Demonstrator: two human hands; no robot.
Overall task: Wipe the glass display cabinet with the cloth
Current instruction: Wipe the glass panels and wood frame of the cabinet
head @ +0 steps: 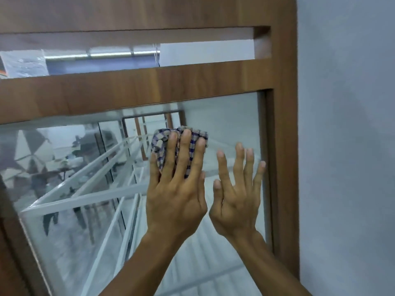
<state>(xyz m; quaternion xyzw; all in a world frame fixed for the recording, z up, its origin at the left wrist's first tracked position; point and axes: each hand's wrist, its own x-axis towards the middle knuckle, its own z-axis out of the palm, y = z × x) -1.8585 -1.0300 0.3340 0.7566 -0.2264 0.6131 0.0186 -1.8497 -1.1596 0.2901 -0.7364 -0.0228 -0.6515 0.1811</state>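
The left grip (176,195), fingers straight, presses a crumpled blue-and-white checked cloth (159,144) against the cabinet's glass pane (224,124) near its top edge; the right grip (235,201) is beside it, fingers spread.

My left arm (147,261) and right arm (275,265) reach up side by side, wrists straight. My left hand (175,195) lies flat, fingers straight and close together, pressing the cloth (160,146) under its fingertips. My right hand (235,201) is just beside it, fingers straight and spread, holding nothing.
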